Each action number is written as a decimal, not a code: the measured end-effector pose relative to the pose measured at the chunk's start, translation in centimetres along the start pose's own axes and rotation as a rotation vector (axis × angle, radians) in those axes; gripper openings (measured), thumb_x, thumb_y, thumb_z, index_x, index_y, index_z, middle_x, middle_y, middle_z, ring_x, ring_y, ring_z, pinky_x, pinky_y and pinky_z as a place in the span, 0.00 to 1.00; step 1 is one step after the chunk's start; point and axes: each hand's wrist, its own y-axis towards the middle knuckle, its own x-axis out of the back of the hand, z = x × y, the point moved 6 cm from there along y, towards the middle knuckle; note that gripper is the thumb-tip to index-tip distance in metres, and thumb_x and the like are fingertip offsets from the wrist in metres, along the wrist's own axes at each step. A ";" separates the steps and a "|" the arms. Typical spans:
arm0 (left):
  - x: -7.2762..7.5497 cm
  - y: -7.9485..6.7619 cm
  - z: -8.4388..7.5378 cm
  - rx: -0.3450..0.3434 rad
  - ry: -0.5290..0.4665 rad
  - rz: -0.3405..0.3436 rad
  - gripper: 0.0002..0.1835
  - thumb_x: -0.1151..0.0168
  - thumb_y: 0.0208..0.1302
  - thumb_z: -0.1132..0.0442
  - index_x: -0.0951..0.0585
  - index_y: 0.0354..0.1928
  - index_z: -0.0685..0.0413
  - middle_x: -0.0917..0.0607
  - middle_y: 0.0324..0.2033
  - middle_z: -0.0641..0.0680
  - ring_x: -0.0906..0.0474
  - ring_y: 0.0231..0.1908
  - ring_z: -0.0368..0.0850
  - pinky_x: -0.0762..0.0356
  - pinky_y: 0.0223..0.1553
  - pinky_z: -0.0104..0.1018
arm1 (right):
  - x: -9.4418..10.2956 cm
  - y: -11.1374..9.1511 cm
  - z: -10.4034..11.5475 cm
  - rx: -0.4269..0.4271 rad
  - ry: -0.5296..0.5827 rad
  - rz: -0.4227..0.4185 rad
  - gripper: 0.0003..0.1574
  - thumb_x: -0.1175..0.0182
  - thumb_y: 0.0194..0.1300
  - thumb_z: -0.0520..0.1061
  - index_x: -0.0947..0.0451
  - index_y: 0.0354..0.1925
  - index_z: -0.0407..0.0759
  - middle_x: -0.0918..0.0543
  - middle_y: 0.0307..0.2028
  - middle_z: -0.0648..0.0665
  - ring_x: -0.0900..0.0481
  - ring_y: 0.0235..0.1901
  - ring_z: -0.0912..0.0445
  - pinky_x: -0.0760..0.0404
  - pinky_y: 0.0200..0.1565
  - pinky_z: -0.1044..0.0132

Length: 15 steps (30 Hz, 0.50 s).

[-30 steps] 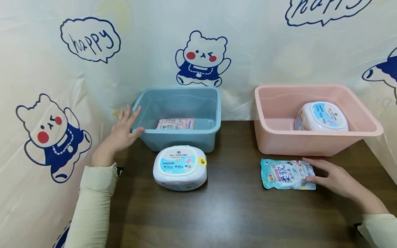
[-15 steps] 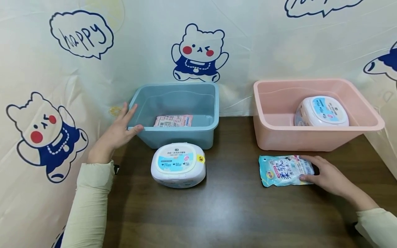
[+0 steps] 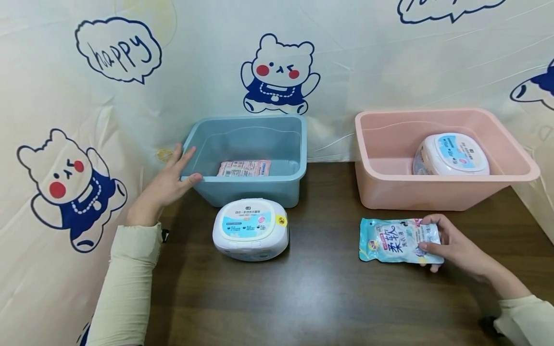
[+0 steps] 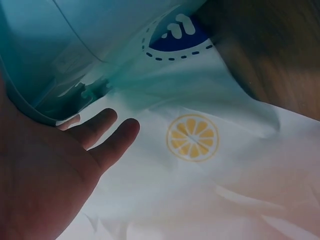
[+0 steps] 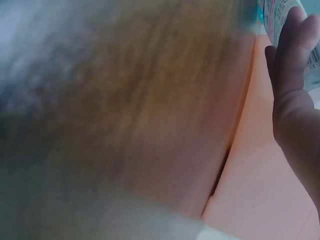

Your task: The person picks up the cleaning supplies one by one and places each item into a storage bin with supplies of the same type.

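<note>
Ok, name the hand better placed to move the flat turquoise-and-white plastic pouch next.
Probably the right hand: it has its grip on the right end of the pouch. The left hand is far from it, spread at the left side of the blue rectangular plastic bin.

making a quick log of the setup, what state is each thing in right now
blue bin: upright, open-topped, pink packet inside
pink packet: lying down, partly hidden
pink bin: upright, open-topped
tub in pink bin: lid closed
tub on table: lid closed, upright
teal pouch: gripped at one end, apparently lifted
left hand: fingers spread at blue bin's rim
right hand: gripping teal pouch
</note>
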 end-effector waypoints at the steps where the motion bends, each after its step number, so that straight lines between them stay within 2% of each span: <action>1: 0.0 0.0 0.0 0.000 0.002 0.005 0.47 0.50 0.72 0.32 0.60 0.82 0.35 0.73 0.79 0.53 0.57 0.72 0.78 0.51 0.62 0.78 | -0.2 0.0 0.0 0.003 0.015 0.010 0.33 0.45 0.74 0.31 0.48 0.68 0.48 0.22 0.43 0.32 0.17 0.25 0.41 0.16 0.25 0.49; 4: 0.2 0.0 0.0 0.000 0.003 0.029 0.47 0.50 0.72 0.33 0.61 0.82 0.36 0.74 0.78 0.54 0.57 0.72 0.78 0.51 0.62 0.78 | -0.5 0.0 0.0 0.013 0.026 0.022 0.40 0.43 0.73 0.31 0.49 0.75 0.47 0.25 0.50 0.34 0.16 0.32 0.43 0.15 0.29 0.48; 7: 0.4 0.2 -0.1 0.008 0.004 0.062 0.48 0.51 0.72 0.32 0.62 0.82 0.37 0.74 0.78 0.56 0.56 0.72 0.79 0.51 0.62 0.78 | -0.9 0.1 0.1 0.021 0.023 0.042 0.44 0.41 0.70 0.30 0.50 0.76 0.41 0.29 0.54 0.36 0.17 0.39 0.46 0.14 0.33 0.47; 11: 0.8 0.5 -0.1 0.033 0.019 0.100 0.50 0.50 0.70 0.31 0.65 0.81 0.37 0.70 0.79 0.60 0.54 0.71 0.79 0.49 0.61 0.79 | -1.4 0.1 0.4 0.039 0.040 0.083 0.44 0.40 0.68 0.28 0.50 0.74 0.37 0.28 0.54 0.37 0.17 0.40 0.49 0.14 0.34 0.48; 15: 1.0 0.6 0.0 0.046 0.067 0.120 0.51 0.52 0.70 0.29 0.66 0.81 0.41 0.68 0.79 0.62 0.53 0.71 0.79 0.49 0.61 0.78 | -1.9 0.2 0.6 0.042 0.071 0.109 0.43 0.40 0.68 0.28 0.48 0.73 0.38 0.25 0.53 0.37 0.16 0.41 0.49 0.15 0.35 0.47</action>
